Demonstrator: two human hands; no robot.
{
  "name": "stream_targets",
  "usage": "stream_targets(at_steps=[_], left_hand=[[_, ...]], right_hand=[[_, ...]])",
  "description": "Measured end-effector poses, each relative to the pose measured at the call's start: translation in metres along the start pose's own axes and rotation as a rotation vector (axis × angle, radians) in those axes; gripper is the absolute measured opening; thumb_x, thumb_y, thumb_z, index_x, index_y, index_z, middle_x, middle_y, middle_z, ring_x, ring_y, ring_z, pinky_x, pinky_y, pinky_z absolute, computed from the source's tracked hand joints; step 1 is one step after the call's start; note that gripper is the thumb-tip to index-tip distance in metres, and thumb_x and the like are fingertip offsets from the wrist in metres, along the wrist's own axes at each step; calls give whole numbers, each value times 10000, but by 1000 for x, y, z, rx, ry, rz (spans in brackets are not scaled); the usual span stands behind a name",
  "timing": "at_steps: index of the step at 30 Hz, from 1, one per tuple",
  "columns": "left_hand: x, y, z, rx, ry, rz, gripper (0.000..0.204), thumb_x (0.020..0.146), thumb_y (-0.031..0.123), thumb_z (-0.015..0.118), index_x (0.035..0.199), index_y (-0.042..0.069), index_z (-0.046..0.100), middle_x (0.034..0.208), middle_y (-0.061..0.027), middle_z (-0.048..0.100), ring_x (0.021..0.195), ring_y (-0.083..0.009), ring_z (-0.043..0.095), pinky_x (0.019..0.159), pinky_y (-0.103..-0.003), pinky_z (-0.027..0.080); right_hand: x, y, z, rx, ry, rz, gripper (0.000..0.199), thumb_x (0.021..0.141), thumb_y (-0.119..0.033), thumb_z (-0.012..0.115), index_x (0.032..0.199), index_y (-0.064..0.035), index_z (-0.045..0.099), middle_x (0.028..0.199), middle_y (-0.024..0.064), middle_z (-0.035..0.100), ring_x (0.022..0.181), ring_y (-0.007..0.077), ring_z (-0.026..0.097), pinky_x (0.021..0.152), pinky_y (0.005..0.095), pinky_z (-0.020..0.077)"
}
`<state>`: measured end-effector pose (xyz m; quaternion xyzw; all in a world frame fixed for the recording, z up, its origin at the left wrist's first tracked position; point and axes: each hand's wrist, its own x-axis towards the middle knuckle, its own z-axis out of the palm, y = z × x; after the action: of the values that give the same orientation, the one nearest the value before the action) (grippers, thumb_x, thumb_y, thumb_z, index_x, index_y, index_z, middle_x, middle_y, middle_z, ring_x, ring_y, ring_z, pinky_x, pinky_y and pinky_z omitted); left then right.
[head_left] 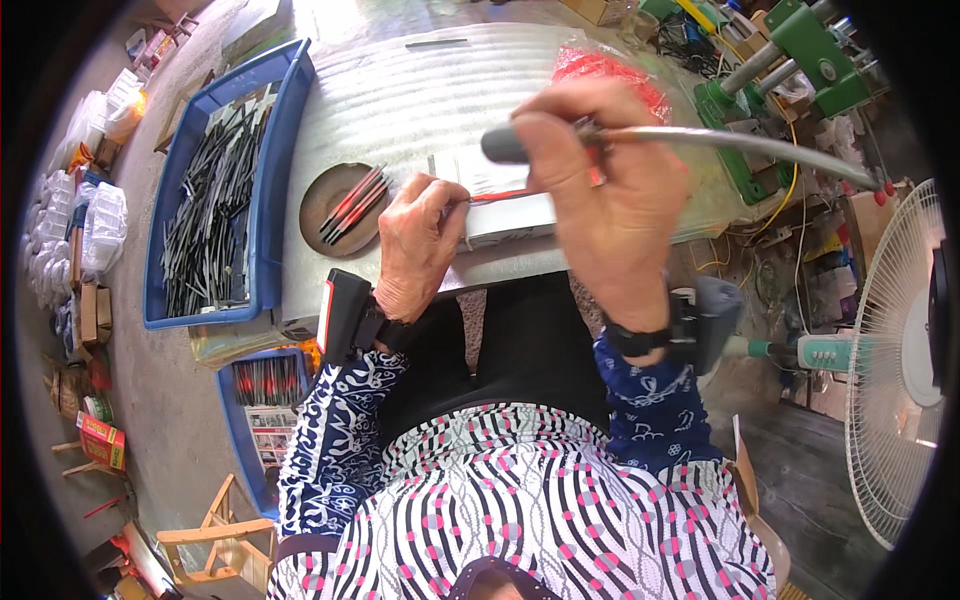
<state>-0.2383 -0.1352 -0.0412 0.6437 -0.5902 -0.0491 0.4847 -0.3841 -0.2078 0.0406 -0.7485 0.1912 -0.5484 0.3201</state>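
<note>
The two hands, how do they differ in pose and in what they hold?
The right hand is raised and gripping the dark handle of a lever, while the left hand rests low on the table, pinching a thin red piece against a small block. Both wear a black wrist device.

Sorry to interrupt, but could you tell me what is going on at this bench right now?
A seated person's right hand grips the dark handle of a lever running to a green press. Their left hand pins a thin red-tipped piece on a small white block. Similar pieces lie in a brown dish and a blue bin.
</note>
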Motion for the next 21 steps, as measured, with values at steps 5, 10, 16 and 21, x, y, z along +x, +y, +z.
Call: stream_targets(at_steps=[5, 10, 16, 21], left_hand=[[3, 0, 0, 38, 7, 0, 57, 816, 35, 680, 871, 41, 667, 821, -133, 613, 722, -309, 634, 629, -383, 506], [-1, -4, 2, -24, 29, 20, 63, 826, 47, 698, 881, 23, 679, 826, -92, 619, 645, -198, 614, 594, -309, 496], [-3, -4, 2, -2, 24, 16, 63, 832, 39, 696, 889, 17, 679, 829, -87, 626, 645, -183, 615, 591, -299, 494], [-7, 2, -2, 14, -38, -27, 69, 809, 22, 676, 878, 25, 669, 838, -129, 621, 745, -299, 645, 648, -376, 516]], right_hand=[[-8, 31, 28, -353, -312, 93, 250, 907, -238, 649, 973, -6, 583, 786, 188, 626, 734, 398, 631, 620, 445, 498], [2, 16, 8, -190, -213, 221, 173, 925, -172, 678, 925, -11, 616, 759, 89, 652, 564, 109, 578, 514, 251, 427], [0, -4, 12, -51, -33, 20, 250, 916, -222, 683, 933, 6, 580, 726, 155, 623, 577, 286, 629, 523, 352, 489], [-19, 41, 28, -345, -303, 109, 241, 924, -212, 660, 927, 17, 587, 677, 176, 624, 622, 342, 654, 533, 401, 493]])
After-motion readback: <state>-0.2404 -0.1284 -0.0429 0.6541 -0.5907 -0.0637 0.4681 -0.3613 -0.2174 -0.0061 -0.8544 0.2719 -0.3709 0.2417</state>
